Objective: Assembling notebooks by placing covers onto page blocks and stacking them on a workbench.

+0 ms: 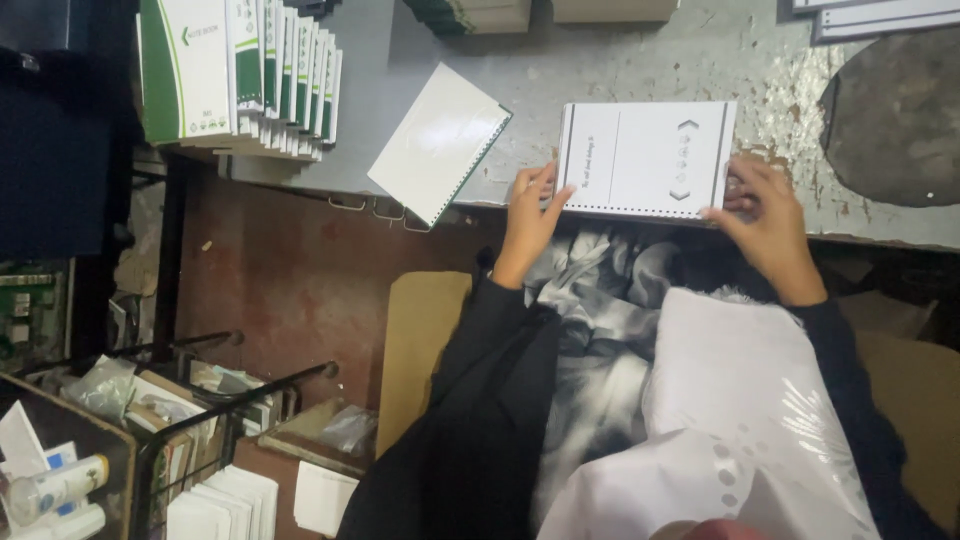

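Punched white notebook cover sheet (648, 158) lies at the counter (600, 60) edge; left hand (530, 215) pinches its left corner; right hand (765, 215) grips its right edge; advise keeping perforated edge squared.

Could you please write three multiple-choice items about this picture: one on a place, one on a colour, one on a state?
1. Where does the punched white sheet stack lie?
A. at the grey table's near edge
B. on the floor
C. on a shelf

2. What colour marks the notebooks at upper left?
A. red
B. green
C. yellow

3. How do the hands meet the stack?
A. both away from it
B. one hand only
C. left hand and right hand at its two lower corners

Key: 1 A, it rests along the table edge; 2 B, green bands show on the covers; 3 C, fingers touch both corners.
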